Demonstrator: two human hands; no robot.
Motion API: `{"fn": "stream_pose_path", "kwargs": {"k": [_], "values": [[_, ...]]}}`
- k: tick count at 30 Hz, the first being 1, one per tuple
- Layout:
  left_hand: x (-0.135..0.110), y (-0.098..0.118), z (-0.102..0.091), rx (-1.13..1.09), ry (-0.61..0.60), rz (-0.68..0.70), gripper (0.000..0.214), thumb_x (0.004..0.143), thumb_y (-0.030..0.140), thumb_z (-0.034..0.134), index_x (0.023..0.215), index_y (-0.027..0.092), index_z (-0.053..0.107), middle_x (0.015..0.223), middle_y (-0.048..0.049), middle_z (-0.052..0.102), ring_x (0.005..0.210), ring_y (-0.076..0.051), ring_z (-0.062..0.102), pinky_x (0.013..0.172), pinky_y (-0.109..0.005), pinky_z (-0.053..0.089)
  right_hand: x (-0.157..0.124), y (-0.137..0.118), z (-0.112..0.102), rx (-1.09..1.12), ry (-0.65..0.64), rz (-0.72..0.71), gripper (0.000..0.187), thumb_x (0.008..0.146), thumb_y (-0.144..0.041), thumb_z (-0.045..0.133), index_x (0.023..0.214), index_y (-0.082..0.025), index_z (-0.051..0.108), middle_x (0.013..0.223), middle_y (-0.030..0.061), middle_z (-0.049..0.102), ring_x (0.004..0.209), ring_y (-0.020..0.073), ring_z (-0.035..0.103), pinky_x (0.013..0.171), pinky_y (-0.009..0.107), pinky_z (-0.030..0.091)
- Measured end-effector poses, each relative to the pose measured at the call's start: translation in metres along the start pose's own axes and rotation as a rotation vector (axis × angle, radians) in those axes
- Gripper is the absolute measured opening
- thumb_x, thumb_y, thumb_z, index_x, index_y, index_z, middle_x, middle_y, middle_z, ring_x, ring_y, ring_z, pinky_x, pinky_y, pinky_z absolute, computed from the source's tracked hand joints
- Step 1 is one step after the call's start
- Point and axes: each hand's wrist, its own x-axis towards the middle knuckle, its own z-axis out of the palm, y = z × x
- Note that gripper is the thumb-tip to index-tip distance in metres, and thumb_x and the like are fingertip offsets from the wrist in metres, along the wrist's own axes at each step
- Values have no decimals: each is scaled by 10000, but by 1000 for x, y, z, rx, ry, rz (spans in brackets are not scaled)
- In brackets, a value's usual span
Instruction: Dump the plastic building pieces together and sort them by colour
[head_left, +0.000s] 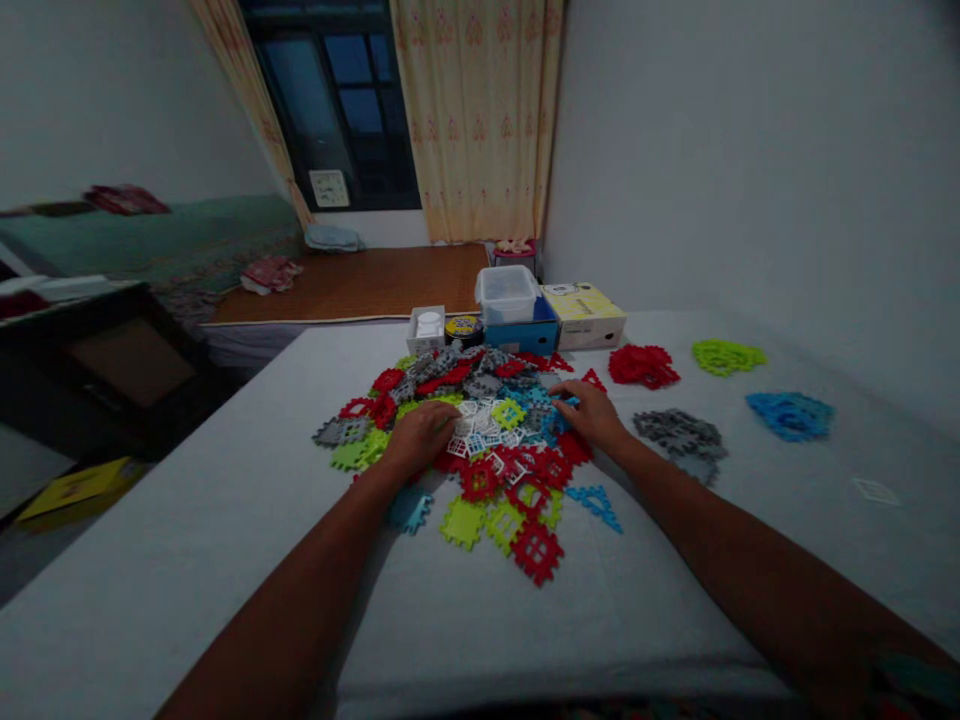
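Note:
A heap of interlocking plastic building tiles in red, grey, lime green, blue and white lies on the table before me. My left hand (421,435) is at the heap's left middle, fingers curled together at the edge of the white lattice window pieces (480,422); whatever is under the fingertips is hidden. My right hand (589,412) reaches in from the right, thumb and forefinger apart above the blue tiles (536,398). Nearer me are a red window tile (537,551), a lime green tile (463,522) and a blue triangle (598,505).
On the right are separate piles: red tiles (643,366), lime green tiles (727,356), grey tiles (679,432), blue tiles (790,414), plus one white piece (876,491). Behind the heap stand a clear plastic tub (508,293), a yellow box (583,314) and a small white box (427,328).

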Motion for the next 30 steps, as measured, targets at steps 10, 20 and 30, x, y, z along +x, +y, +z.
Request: {"fn": "stream_pose_path", "kwargs": {"k": [10, 20, 30], "values": [[-1, -2, 7, 37, 9, 25, 230, 890, 221, 527, 1042, 218, 700, 1104, -49, 713, 1044, -204, 651, 944, -344, 510, 11, -61, 46, -325, -444, -482, 405, 900, -236, 595, 1304, -202, 571, 1312, 113, 611, 1237, 278, 470, 951, 434, 414], [-2, -2, 5, 59, 14, 32, 232, 886, 216, 527, 1039, 227, 702, 1102, -43, 710, 1037, -204, 652, 918, -332, 518, 17, -64, 32, -274, -321, -306, 217, 877, -223, 606, 1074, -191, 692, 1046, 95, 710, 970, 228, 618, 860, 354, 433], [0, 5, 0, 54, 7, 22, 244, 880, 202, 513, 1033, 217, 703, 1109, -51, 717, 1046, -209, 659, 943, -354, 520, 12, -49, 16, 215, -251, -10, 232, 845, -383, 628, 901, -198, 756, 919, 55, 763, 880, 235, 695, 824, 364, 514]]}}
